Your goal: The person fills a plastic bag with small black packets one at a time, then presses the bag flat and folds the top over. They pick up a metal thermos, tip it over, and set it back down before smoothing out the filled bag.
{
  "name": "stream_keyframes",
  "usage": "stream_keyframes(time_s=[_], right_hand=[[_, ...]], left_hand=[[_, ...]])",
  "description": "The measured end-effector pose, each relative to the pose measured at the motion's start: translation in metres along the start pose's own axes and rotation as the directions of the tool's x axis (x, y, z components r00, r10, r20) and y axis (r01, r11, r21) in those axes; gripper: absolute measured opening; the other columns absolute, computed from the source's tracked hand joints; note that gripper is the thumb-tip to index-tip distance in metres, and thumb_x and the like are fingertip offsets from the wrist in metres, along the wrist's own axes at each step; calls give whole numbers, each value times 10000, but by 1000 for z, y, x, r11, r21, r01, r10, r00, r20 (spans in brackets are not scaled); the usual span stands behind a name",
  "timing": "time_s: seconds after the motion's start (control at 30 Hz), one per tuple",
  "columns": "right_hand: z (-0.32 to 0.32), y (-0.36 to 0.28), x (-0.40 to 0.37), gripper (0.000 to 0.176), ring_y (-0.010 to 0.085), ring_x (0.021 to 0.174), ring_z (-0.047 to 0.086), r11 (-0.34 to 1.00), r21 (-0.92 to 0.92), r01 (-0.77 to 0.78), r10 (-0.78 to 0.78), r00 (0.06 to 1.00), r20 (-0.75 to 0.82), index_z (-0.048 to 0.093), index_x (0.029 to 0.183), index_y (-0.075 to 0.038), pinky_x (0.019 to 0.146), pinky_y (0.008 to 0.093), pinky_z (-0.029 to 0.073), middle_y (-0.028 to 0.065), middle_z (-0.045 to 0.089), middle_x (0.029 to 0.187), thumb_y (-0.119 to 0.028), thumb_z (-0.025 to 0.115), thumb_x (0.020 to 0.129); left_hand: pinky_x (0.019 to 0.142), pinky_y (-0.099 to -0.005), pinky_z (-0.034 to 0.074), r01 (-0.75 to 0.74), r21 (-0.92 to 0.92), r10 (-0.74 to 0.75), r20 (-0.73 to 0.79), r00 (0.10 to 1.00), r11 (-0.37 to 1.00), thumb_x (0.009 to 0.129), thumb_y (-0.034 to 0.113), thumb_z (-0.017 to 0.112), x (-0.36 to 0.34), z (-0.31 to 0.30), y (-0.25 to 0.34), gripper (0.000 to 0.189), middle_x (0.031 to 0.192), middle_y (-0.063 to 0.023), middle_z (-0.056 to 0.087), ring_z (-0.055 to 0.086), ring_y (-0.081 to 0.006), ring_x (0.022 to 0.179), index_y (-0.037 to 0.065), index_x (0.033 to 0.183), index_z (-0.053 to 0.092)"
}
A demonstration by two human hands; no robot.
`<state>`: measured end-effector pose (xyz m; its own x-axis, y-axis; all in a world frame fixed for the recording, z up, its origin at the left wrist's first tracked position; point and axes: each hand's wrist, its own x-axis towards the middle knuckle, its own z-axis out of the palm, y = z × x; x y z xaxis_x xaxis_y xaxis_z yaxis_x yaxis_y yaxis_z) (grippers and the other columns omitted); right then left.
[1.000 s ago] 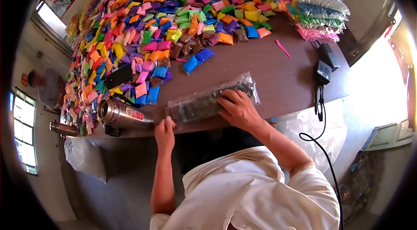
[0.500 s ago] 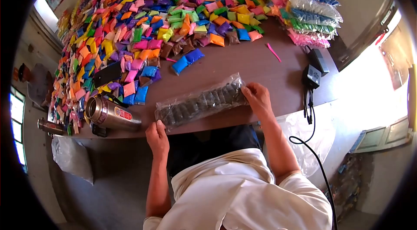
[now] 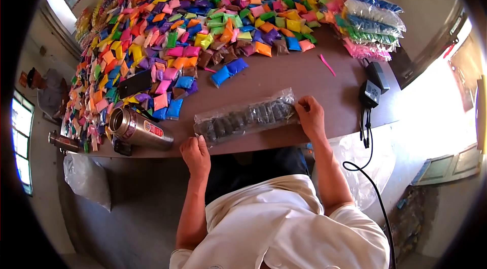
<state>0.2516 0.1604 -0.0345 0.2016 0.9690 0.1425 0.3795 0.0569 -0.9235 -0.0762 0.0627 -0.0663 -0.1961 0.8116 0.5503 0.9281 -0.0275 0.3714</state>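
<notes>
A long clear plastic bag point(image 3: 246, 118) with a row of dark packets inside lies slantwise near the table's front edge. My left hand point(image 3: 196, 156) is closed at the bag's lower left corner, thumb uppermost, with its fingertips partly hidden. At the other end, my right hand point(image 3: 310, 114) pinches the bag's right edge between thumb and fingers. Just beyond the bag, two blue packets point(image 3: 229, 72) lie end to end on the brown table point(image 3: 284, 73).
A large heap of colourful packets point(image 3: 203, 15) covers the far and left table. Filled bags point(image 3: 373, 25) are stacked at back right. A steel flask point(image 3: 142, 128) and a black phone point(image 3: 135, 84) are at left, black power adapters point(image 3: 370, 92) at right. A person point(image 3: 49, 91) is far left.
The view has shifted a little, so most things appear slightly farther right. The bag looks flatter and its packets are spread differently; both hands stay at its ends.
</notes>
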Motion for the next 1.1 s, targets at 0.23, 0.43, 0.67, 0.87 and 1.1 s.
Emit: stream_keyframes(time_s=[0.23,0.43,0.67,0.87,1.1], right_hand=[[4,-39,-11,331,347,1183,519,745,-477,466,-575,812,-105,634,1099,-67,965,426,437,148,569,1253,-76,689,772],[42,-73,-39,449,333,1325,409,540,-278,794,-694,607,386,596,1212,-99,1076,495,322,139,491,1377,-190,708,788],[60,-42,-48,513,308,1379,336,523,-307,795,-584,597,550,561,1288,-126,1127,487,253,96,450,1430,-213,696,800],[71,-47,-58,401,338,1302,420,495,-298,817,-645,574,504,604,1204,-113,1059,519,329,116,537,1323,-168,634,808],[82,-35,-55,359,303,1290,453,503,-237,831,-689,551,471,603,1198,-87,1051,471,342,124,552,1334,-116,553,844]], left_hand=[[752,-452,407,-16,-13,16,-13,1000,1000,962,167,511,-2,-2,2,257,761,-148,568,557,-353,767,29,746,528],[761,-453,405,-9,-15,9,-19,1000,1000,953,151,518,-1,-3,4,235,766,-151,568,550,-358,773,30,752,526],[772,-462,408,-19,-56,17,-35,999,998,947,151,527,-2,-4,4,223,789,-152,572,546,-361,782,24,764,533],[742,-477,410,-21,-45,19,-46,999,999,933,153,547,-4,-1,0,208,769,-148,563,547,-362,787,27,767,544],[719,-480,395,8,-108,-14,-57,998,994,937,149,528,-6,-1,4,246,762,-174,540,516,-389,779,7,737,524]])
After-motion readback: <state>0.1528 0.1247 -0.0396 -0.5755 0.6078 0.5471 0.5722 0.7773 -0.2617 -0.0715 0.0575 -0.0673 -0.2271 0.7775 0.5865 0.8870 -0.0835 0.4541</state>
